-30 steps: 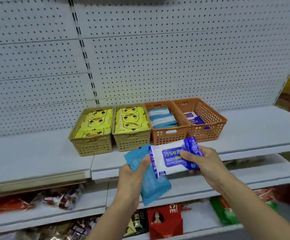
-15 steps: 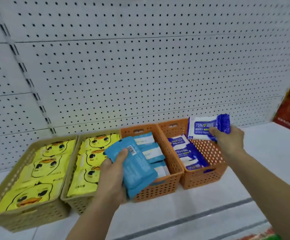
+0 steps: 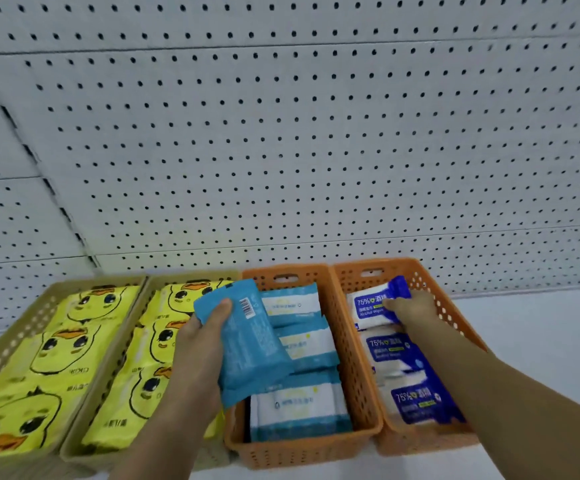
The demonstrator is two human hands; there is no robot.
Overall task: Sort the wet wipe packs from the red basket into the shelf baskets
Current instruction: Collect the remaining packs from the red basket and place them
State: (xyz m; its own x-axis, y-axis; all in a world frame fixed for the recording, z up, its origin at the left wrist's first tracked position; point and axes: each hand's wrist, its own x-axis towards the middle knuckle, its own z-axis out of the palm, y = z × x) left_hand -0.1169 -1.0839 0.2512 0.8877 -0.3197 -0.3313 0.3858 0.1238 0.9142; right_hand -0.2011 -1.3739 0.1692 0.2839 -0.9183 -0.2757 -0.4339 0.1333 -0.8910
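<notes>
My left hand grips a light blue wipe pack, barcode side up, held over the near left edge of the left orange basket. That basket holds several light blue and white packs. My right hand is down inside the right orange basket, closed on a dark blue and white alcohol wipe pack at its far end. Two more alcohol packs lie in front of it. The red basket is out of view.
Two tan baskets on the left hold yellow duck-print packs. All baskets stand side by side on a white shelf against a white pegboard wall. Bare shelf extends to the right.
The view has closed in on the baskets. My right hand lowered the alcohol pack from above the right orange basket into its far end. My left hand kept the light blue pack over the left orange basket.
</notes>
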